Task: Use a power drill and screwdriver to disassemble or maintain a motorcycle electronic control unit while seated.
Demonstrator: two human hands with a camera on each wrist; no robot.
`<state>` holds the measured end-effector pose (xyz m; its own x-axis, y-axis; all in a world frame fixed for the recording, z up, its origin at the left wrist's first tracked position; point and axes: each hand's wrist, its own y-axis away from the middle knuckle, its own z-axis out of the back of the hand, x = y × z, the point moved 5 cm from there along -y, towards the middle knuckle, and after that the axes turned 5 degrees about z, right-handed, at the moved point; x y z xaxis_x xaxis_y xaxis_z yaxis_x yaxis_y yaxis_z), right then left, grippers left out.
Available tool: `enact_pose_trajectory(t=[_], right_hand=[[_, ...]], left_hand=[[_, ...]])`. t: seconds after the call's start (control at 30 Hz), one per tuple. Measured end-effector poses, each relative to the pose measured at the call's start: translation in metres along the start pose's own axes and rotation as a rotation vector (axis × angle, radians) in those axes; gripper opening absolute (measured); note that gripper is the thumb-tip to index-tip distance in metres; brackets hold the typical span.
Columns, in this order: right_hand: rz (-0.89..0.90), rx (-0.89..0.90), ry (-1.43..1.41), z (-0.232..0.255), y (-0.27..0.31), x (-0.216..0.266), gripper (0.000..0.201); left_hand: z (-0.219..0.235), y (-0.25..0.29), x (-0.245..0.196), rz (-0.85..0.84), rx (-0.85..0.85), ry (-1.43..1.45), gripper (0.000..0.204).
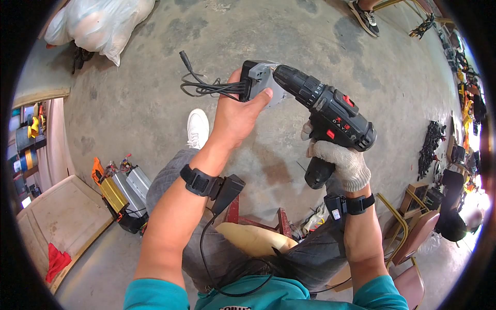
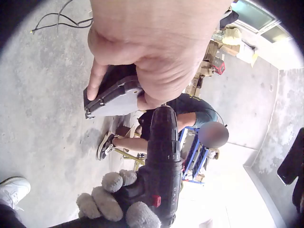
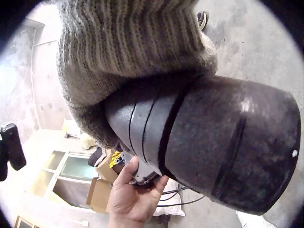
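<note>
My bare left hand [image 1: 237, 116] grips a flat black-and-grey plastic housing [image 1: 263, 85], thumb on its grey face. Black cables [image 1: 206, 85] trail off its left side, one ending in a plug. In my right hand [image 1: 341, 160], which wears a knitted glove, is a black cordless drill [image 1: 330, 111] with red switches. The drill's nose points up and left, its tip right at the housing's edge. Seen from the left wrist, the drill chuck [image 2: 164, 126] stands beside the housing [image 2: 114, 97]. The drill's battery base [image 3: 237, 142] fills much of the right wrist view.
A white plastic bag [image 1: 101, 26] lies at the upper left. Gold and silver metal units [image 1: 124, 188] stand on the floor by a board-topped table [image 1: 64, 222]. Chairs [image 1: 416, 232] stand at the right. Another person's shoe [image 1: 365, 18] shows at the top.
</note>
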<state>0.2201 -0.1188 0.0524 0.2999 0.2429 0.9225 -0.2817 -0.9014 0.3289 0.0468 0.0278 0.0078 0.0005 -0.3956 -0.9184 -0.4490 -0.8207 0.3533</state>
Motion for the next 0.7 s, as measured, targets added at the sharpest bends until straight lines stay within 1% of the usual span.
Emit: enact_pose_trajectory(t=[0.47, 0.53, 0.57, 0.63, 0.7], right_hand=[[-0.003, -0.009, -0.004, 0.001, 0.002, 0.002, 0.062], [-0.052, 0.032, 0.023, 0.001, 0.001, 0.004, 0.048], [-0.051, 0.031, 0.023, 0.005, 0.001, 0.001, 0.048], [0.027, 0.085, 0.173, 0.01, -0.001, -0.004, 0.044], [0.038, 0.094, 0.184, 0.01, 0.0, 0.0, 0.042]], left_hand=[[0.003, -0.001, 0.001, -0.071, -0.009, -0.085, 0.05], [0.003, -0.001, 0.002, -0.078, -0.012, -0.085, 0.051], [0.003, -0.001, 0.002, -0.085, -0.016, -0.084, 0.051], [0.003, -0.001, 0.004, -0.073, -0.022, -0.089, 0.052], [0.004, -0.001, 0.004, -0.062, -0.026, -0.094, 0.052]])
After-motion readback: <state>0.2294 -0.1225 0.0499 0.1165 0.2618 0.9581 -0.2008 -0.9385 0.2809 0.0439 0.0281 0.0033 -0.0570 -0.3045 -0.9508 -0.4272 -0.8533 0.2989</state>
